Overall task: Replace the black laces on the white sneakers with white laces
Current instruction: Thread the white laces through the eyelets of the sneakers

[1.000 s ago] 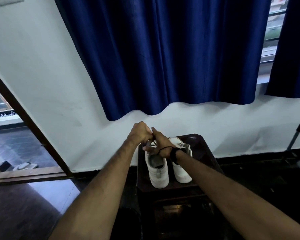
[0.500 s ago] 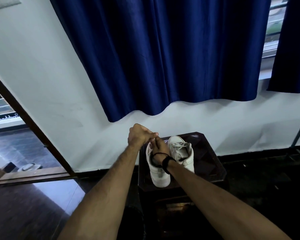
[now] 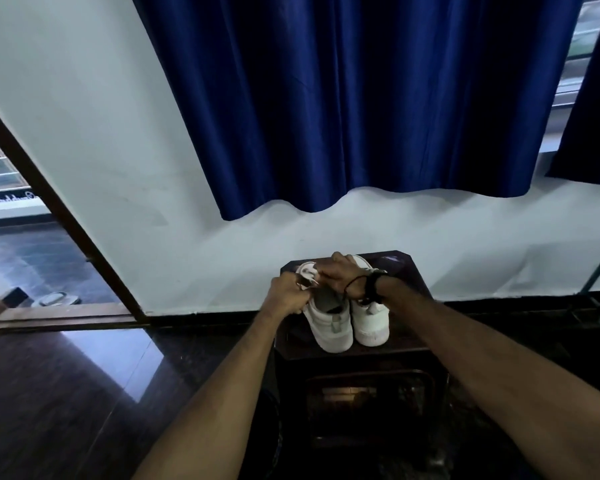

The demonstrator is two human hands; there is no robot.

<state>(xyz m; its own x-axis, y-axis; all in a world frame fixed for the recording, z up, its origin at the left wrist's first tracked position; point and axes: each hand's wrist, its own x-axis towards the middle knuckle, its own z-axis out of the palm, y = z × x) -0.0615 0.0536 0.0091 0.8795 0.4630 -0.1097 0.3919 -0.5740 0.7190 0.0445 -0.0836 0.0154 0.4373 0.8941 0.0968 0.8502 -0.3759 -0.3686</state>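
The two white sneakers (image 3: 350, 318) stand side by side, heels toward the camera, on a dark wooden stand (image 3: 400, 329) against the wall, at about 6 o'clock in the head view. Both hands meet over the left shoe's lacing area. The left hand (image 3: 286, 294), at 9 o'clock of that shoe, has its fingers curled tight; a pale strand that looks like a white lace (image 3: 309, 280) runs from it toward the right hand (image 3: 340, 277), whose fingers are bent down over the same spot and seem to pinch it, though the exact grip is too small to read. A dark band circles the right wrist.

As a judgement, no black lace is plainly visible on either shoe, so removal may be finished and white lacing of the left shoe is under way. The right shoe's front lies behind the right hand and wrist, so its state cannot be told.

Above, at 12 o'clock, hangs a blue curtain (image 3: 361, 98); at 9 o'clock an open doorway (image 3: 21, 244) shows a floor outside
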